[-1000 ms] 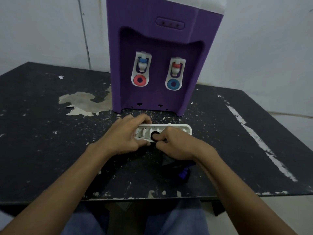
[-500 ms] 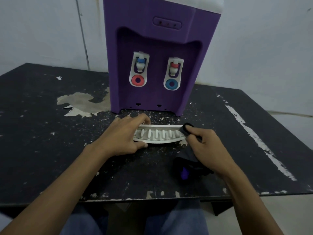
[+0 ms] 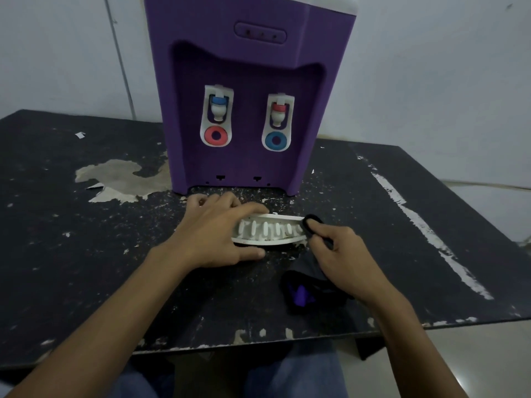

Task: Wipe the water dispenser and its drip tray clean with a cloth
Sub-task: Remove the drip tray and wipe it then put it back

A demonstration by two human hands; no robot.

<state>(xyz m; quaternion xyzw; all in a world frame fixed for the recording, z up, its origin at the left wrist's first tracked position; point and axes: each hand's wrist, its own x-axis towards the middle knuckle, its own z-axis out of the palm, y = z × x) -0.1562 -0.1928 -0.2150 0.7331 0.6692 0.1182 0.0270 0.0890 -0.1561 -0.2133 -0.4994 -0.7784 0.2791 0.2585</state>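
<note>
Wiping under way: just before the dispenser (image 3: 238, 81), the left hand (image 3: 212, 234) grips the tray (image 3: 270, 241) on the surface (image 3: 86, 254); fingers (image 3: 327, 232) of the right hand (image 3: 342, 257) pinch the cloth (image 3: 309, 288) at its right end. Next, likely, a pass along the slots (image 3: 267, 229).

The water dispenser (image 3: 247, 90) is matt ribbed purple plastic; the drip tray (image 3: 268, 231) smooth white plastic; the counter (image 3: 71, 254) rough, flaking black; the cloth (image 3: 309, 288) dark fabric.
</note>
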